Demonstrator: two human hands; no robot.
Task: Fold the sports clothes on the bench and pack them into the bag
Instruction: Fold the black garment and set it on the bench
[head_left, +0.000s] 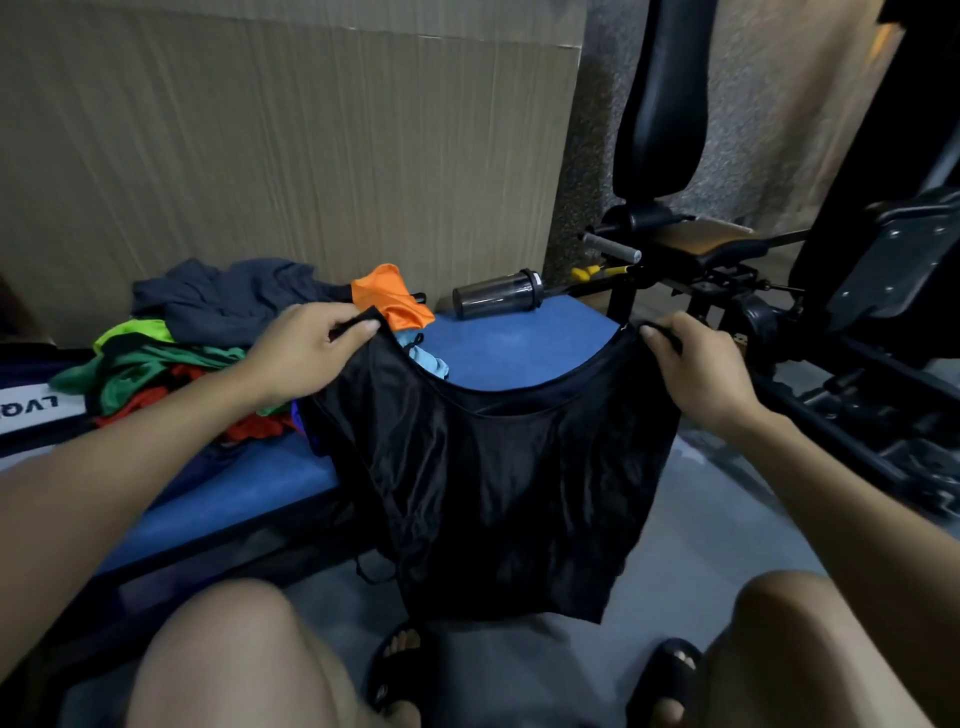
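Observation:
A shiny black sleeveless top hangs spread out in front of the blue bench. My left hand pinches its left shoulder strap and my right hand grips the right strap, so the garment is stretched between them above my knees. On the left half of the bench lies a heap of clothes: a dark grey piece, an orange one, green ones, a red one and a light blue one. No bag is in view.
A dark shaker bottle lies on its side at the far end of the bench. Black gym machinery with an upright pad stands to the right. A cardboard sheet leans on the wall behind. My feet in black sandals rest on the grey floor.

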